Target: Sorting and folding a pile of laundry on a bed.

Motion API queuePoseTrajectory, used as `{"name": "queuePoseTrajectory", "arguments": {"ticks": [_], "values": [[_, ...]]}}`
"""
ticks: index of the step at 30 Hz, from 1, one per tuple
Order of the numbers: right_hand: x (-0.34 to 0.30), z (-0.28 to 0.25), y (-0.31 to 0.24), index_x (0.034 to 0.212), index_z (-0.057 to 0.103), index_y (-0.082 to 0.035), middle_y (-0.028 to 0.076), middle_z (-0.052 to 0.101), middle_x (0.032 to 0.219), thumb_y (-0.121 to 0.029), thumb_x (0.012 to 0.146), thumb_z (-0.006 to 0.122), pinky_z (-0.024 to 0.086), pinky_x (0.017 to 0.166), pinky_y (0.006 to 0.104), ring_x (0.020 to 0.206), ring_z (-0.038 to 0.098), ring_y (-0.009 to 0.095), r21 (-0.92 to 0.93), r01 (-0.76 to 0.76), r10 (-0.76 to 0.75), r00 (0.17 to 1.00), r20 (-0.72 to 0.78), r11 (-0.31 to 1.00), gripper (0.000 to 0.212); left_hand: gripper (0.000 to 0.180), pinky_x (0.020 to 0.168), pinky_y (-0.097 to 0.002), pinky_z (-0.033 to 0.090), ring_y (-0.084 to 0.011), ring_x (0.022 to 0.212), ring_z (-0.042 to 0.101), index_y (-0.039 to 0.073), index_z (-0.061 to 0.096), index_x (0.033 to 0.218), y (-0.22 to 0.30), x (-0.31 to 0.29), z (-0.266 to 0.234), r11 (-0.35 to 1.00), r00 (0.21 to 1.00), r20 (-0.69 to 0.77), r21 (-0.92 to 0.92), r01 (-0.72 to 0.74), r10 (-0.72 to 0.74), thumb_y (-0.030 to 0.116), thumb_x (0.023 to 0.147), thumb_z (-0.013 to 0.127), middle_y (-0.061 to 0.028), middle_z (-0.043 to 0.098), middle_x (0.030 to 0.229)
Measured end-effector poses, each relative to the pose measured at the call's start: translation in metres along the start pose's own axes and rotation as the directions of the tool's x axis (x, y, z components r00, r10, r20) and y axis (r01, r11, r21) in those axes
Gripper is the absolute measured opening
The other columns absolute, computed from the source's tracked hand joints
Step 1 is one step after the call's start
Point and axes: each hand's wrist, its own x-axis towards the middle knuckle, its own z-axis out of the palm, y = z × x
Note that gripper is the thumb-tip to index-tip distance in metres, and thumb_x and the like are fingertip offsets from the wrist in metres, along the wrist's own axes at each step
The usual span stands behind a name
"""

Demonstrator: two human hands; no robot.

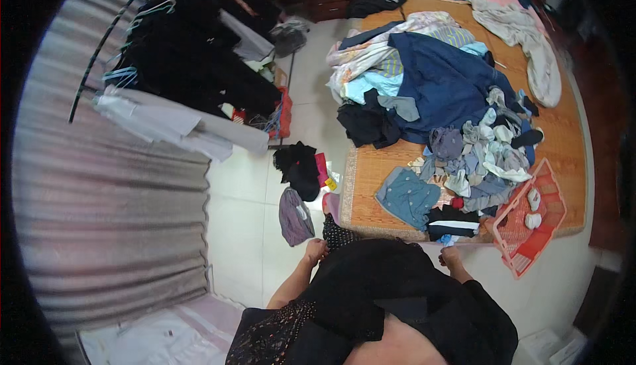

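Observation:
My left hand is closed beside a dark polka-dot trouser leg, low at the front left corner of the bed; what it grips, if anything, is hidden. A pink slipper shows beyond that leg. At the bed's front edge my right hand is closed too, with its fingertips too small to read. Just above it a light blue cloth hangs by a folded black-and-white garment; whether the hand holds the cloth is unclear. A grey-blue pair of shorts lies spread between both hands on the mat.
Mixed socks and underwear are heaped on the bed, behind a tilted orange plastic basket. Farther back lie a navy garment and bedding. Black clothing and a purple-grey garment lie on the floor. Hanging clothes fill the left.

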Motion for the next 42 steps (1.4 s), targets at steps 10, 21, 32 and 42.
{"name": "queuePoseTrajectory", "arguments": {"ticks": [10, 21, 32, 42], "values": [[-0.081, 0.158, -0.036, 0.083, 0.054, 0.001, 0.012, 0.054, 0.061, -0.012, 0.082, 0.051, 0.041, 0.038, 0.0337, 0.045, 0.051, 0.021, 0.215, 0.027, 0.017, 0.980, -0.200, 0.976, 0.014, 0.016, 0.042, -0.0330, 0.044, -0.0197, 0.050, 0.055, 0.003, 0.059, 0.083, 0.091, 0.130, -0.138, 0.578, 0.781, 0.539, 0.543, -0.609, 0.317, 0.014, 0.083, 0.048, -0.0090, 0.058, 0.065], [-0.093, 0.233, -0.060, 0.078, 0.063, 0.002, 0.016, 0.064, 0.072, -0.020, 0.078, 0.049, 0.049, 0.065, 0.0389, 0.067, 0.063, 0.027, -0.152, 0.257, -0.285, 0.936, -0.204, 0.954, 0.026, 0.015, 0.044, -0.0336, 0.048, -0.0211, 0.052, 0.058, 0.004, 0.061, 0.084, 0.143, 0.197, -0.156, -0.059, 0.513, 0.829, 0.537, -0.842, 0.221, 0.016, 0.080, 0.053, -0.0089, 0.060, 0.068], [-0.037, 0.154, -0.033, 0.081, 0.064, 0.000, 0.023, 0.063, 0.081, -0.025, 0.077, 0.048, 0.048, 0.074, 0.0439, 0.080, 0.062, 0.037, -0.225, 0.218, -0.291, 0.879, -0.377, 0.950, 0.030, 0.021, 0.042, -0.0257, 0.040, -0.0122, 0.051, 0.053, 0.005, 0.060, 0.079, 0.195, 0.122, 0.036, 0.737, 0.854, 0.520, 0.582, -0.344, -0.012, 0.021, 0.087, 0.048, -0.0038, 0.058, 0.064], [0.026, 0.191, -0.089, 0.103, 0.060, -0.001, 0.025, 0.059, 0.105, -0.025, 0.079, 0.052, 0.045, 0.089, 0.0435, 0.100, 0.057, 0.038, -0.297, 0.132, -0.235, 0.909, -0.345, 0.946, 0.034, 0.034, 0.082, -0.0425, 0.045, -0.0388, 0.090, 0.059, -0.003, 0.063, 0.089, 0.203, 0.231, 0.087, -0.002, 0.643, 0.766, 0.643, -0.766, 0.000, 0.028, 0.079, 0.050, -0.0218, 0.063, 0.091]]}}
